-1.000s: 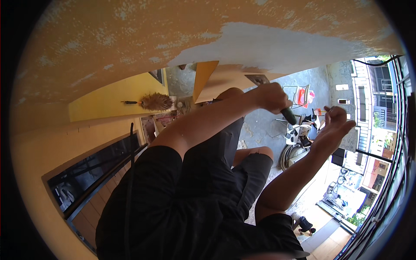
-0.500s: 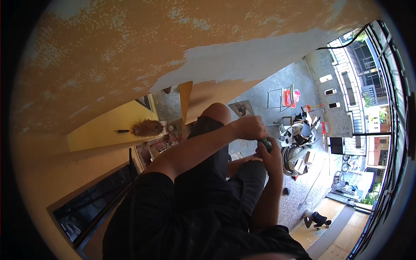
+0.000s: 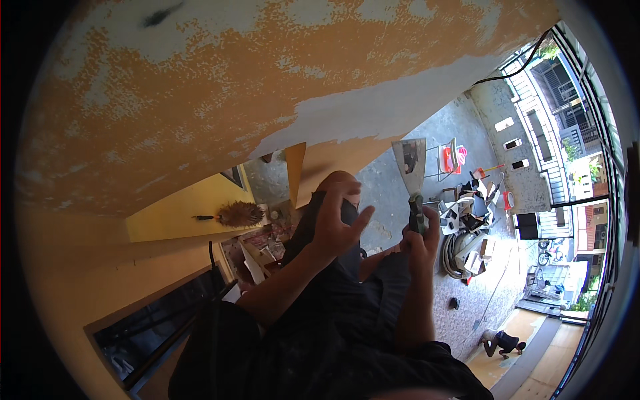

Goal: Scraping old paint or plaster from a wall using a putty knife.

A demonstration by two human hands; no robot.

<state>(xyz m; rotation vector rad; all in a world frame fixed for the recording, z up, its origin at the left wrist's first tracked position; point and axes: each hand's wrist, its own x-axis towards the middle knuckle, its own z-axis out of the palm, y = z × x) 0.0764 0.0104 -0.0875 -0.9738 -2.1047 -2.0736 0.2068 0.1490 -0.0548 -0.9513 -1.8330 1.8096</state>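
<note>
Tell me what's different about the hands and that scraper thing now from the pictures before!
The scraper changed hands: the left hand held it first, then both hands met at its handle. Now the left hand has let go and moved left, open, while the right hand has come inward and grips the handle. The pale patch on the wall and the brown duster stayed as they were.

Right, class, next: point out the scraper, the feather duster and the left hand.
Scraper (image 3: 414, 180): head view, on the blade, near the handle.
Feather duster (image 3: 241, 214): head view, middle of its brown feathers.
Left hand (image 3: 335, 230): head view, middle of the hand.
</note>
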